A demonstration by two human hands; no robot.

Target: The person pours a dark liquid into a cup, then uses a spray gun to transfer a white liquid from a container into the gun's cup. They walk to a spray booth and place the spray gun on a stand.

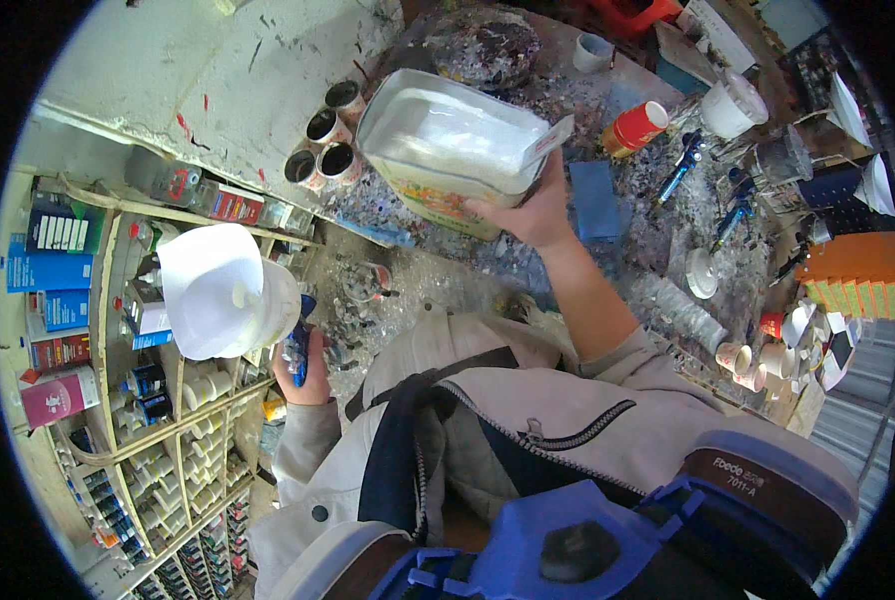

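Observation:
On the left, my left hand (308, 375) is closed round a blue spray gun (296, 345). A white plastic cup (280, 310) is on the gun, and a broad white round piece (210, 290) that looks like paper covers part of it. My right hand (536, 212) grips the near right corner of a large rectangular tub (423, 195) over the workbench. White material shows inside the tub, and a pale flat strip sticks up at its right corner. Whether the material is liquid or solid I cannot tell.
Several dark-filled paper cups (338, 162) stand left of the tub. Right of it, on the paint-stained bench (618, 285), lie a blue sanding-pad-like block (596, 200), red stacked cups (635, 130) and another blue spray gun (680, 170). A shelf rack (108, 330) of boxes and bottles lines the left.

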